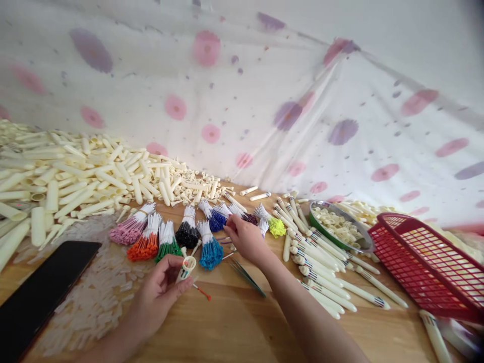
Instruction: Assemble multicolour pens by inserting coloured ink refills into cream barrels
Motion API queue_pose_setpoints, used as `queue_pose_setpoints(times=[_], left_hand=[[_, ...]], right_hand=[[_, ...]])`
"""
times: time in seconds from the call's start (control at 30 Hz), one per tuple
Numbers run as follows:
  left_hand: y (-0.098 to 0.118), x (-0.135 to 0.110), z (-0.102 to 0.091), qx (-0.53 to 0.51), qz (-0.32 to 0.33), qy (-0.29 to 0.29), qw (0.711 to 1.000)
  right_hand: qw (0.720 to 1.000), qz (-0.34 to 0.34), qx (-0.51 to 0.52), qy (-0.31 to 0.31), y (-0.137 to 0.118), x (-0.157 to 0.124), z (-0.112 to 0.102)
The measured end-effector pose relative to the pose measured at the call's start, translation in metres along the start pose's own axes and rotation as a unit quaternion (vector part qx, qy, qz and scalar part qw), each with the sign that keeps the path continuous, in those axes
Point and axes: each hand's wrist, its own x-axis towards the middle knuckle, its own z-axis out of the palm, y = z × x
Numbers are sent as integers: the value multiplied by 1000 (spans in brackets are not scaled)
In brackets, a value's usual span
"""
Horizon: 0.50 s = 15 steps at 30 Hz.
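My left hand (162, 287) is closed round a short cream pen barrel piece (186, 268) with coloured slots and an open round end facing up. An orange-tipped refill (202, 291) lies beside it on the table. My right hand (244, 237) reaches over the rubber-banded pen refills, its fingers pinched beside the dark blue bundle (216, 220); what they hold, if anything, is hidden. Nearby lie a light blue bundle (210, 249), a black bundle (186, 233), a green bundle (168, 244), an orange bundle (143, 245) and a pink bundle (126, 229). Tweezers (247, 277) rest below my right wrist.
Cream pen barrels (86, 171) are heaped along the back left. A black phone (49, 292) lies on small clear plastic pieces (98, 287). Assembled pens (321, 267) are at right, near a metal bowl (313, 222) of small cream parts and a red basket (423, 262).
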Motion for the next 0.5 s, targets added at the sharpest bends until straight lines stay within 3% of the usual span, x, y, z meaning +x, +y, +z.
queue_pose_setpoints(times=[0.27, 0.5], left_hand=[[-5, 4, -3, -15, -30, 9, 999], [-13, 3, -5, -22, -15, 4, 1000]], right_hand=[[998, 13, -37, -44, -23, 70, 7], [990, -22, -62, -127, -19, 85, 9]])
